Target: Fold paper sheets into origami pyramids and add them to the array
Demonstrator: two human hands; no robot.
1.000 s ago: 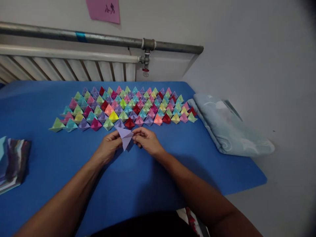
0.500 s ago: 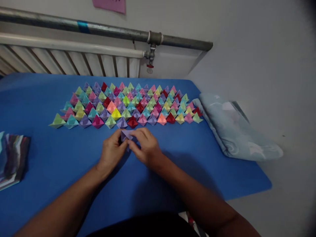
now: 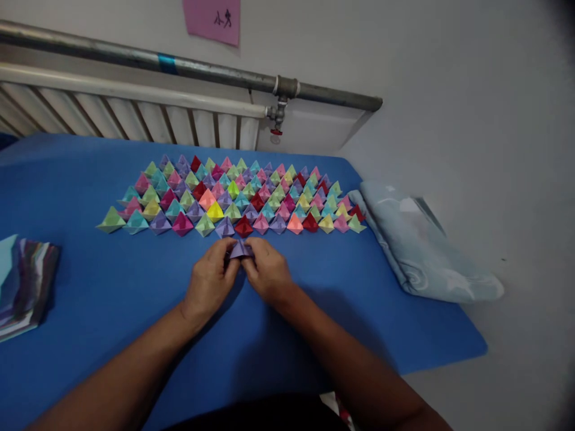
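A small purple folded paper boat [image 3: 241, 249] is pinched between both hands, just in front of the nearest row of finished-looking boats. My left hand [image 3: 211, 276] grips its left end with thumb and fingers. On its right end, my right hand [image 3: 268, 270] is closed the same way. The boat's peak points up between the fingertips, which hide both of its ends. Beyond the hands, several rows of coloured paper boats [image 3: 244, 227] stand close together, in green, blue, purple, pink, red and yellow.
The boats stand on a blue surface [image 3: 135, 293]. At the left edge lies a stack of coloured paper [image 3: 33, 287]. A folded pale blue blanket [image 3: 431, 263] lies at the right by the wall. Behind are a white radiator [image 3: 135, 123] and a metal pipe [image 3: 224, 70] with a valve [image 3: 277, 117].
The purple paper was a flatter, tilted piece; now it shows an opened boat shape with an upright peak. Both hands hold its opposite ends. The view has tipped slightly upward.
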